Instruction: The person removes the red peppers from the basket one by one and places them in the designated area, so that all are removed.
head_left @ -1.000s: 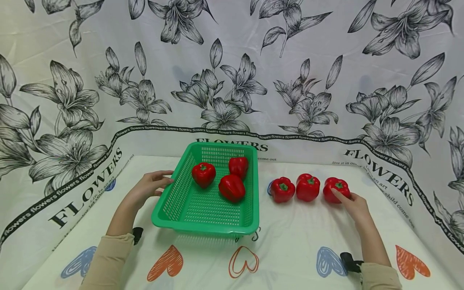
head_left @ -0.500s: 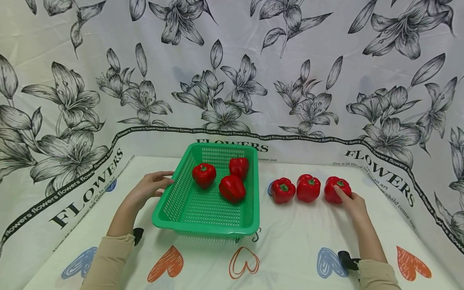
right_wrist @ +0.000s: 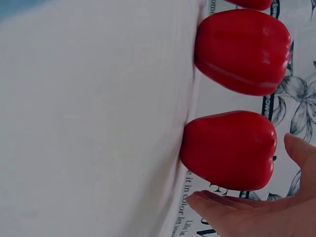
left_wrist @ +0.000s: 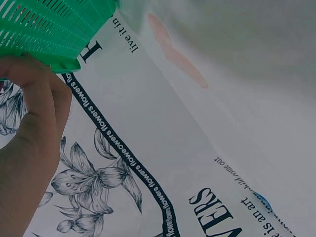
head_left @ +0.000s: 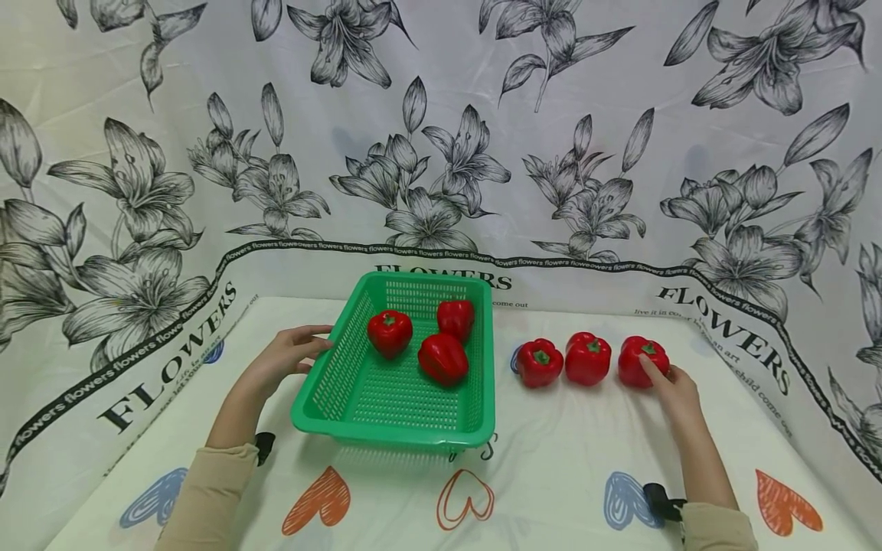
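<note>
A green plastic basket (head_left: 393, 438) stands on the cloth, with three red bell peppers inside: one at left (head_left: 390, 334), one at the back right (head_left: 455, 319) and one lying on its side (head_left: 443, 359). At its left rim my left hand (head_left: 279, 360) has its fingertips, fairly straight. Three more bell peppers stand in a row to the right: the left one (head_left: 540, 363), the middle one (head_left: 588, 359) and the right one (head_left: 642, 362). Around that right pepper my right hand (head_left: 677, 394) is spread, thumb above it; in the right wrist view gaps show between the fingers (right_wrist: 232, 210) and the pepper.
A white cloth (head_left: 551, 467) printed with hearts covers the table. Behind it rises a flower-printed sheet (head_left: 427, 153). Black wrist bands (head_left: 664, 502) sit at both sleeves.
My right thumb has shifted slightly up and right over the right pepper. My left hand stays at the basket rim. The whole head view has drifted slightly.
</note>
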Motion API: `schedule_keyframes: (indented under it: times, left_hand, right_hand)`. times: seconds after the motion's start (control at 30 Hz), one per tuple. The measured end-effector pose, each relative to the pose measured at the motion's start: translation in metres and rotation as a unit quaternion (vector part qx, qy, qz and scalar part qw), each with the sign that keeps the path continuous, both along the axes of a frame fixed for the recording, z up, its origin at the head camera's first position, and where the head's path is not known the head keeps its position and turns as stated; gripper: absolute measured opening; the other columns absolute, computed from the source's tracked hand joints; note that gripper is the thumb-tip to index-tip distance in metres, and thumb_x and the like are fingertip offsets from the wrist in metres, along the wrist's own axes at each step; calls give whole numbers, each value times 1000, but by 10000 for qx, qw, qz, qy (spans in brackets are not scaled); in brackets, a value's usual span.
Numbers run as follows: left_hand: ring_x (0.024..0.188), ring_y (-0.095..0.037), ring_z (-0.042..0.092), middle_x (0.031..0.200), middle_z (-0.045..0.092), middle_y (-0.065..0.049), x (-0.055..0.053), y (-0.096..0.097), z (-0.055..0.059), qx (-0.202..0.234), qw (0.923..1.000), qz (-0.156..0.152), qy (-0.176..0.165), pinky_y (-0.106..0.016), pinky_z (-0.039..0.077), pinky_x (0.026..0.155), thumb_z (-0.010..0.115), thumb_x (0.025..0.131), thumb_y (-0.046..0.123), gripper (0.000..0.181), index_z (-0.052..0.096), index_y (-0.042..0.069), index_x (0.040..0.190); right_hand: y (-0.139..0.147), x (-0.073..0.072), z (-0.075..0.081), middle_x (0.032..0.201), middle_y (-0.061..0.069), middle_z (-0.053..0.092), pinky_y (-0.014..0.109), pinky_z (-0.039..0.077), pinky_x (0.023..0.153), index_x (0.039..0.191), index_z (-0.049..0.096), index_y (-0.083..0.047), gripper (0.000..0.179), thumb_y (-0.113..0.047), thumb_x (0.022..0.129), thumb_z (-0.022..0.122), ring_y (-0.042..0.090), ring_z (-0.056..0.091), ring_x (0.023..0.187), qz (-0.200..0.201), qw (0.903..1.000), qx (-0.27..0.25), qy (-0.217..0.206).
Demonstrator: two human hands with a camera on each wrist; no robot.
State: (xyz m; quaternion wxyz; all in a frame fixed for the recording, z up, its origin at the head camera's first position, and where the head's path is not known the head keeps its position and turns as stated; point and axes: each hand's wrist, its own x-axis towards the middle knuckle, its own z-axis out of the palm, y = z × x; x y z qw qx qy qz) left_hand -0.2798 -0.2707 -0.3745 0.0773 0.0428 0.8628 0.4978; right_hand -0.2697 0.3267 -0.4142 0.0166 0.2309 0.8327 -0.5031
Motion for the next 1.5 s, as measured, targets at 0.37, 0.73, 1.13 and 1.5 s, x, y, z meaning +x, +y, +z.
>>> schedule_keyframes:
  times: [0.37, 0.73, 1.13, 1.5]
  left_hand:
    - [95, -13, 63, 127, 60, -20, -2, 2, 0, -10, 10000, -26, 6, -35, 54, 84, 55, 100, 33, 58, 40, 4, 148]
    - [93, -10, 64, 130, 59, -22, 0, 2, 2, 82, 10000, -31, 1, -33, 55, 84, 55, 100, 31, 58, 39, 3, 148]
    - [95, -9, 63, 132, 58, -22, 1, 1, 2, 57, 10000, -51, -2, -36, 55, 87, 53, 100, 31, 57, 39, 3, 148]
    - [95, -12, 63, 129, 60, -20, 1, 0, 0, 60, 10000, 19, -30, -36, 55, 87, 55, 100, 33, 58, 40, 4, 148]
  right_hand:
    - [-23, 11, 18, 163, 21, -5, 62, 24, 113, 156, -7, -4, 98, -63, 94, 41, 42, 0, 151, -602, 9963, -74, 602]
    - [-57, 15, 45, 164, 19, 1, 61, 30, 112, 157, -4, -7, 92, -54, 97, 47, 41, 5, 151, -172, 9932, 47, 1155]
    - [-95, 13, 61, 164, 17, 8, 60, 33, 111, 158, 2, -8, 90, -49, 96, 53, 42, 12, 150, 378, 9879, 236, 1488]
    - [-133, 0, 63, 164, 17, 13, 57, 28, 116, 158, 5, -7, 91, -50, 95, 55, 37, 15, 151, 1229, 9819, 314, 1405]
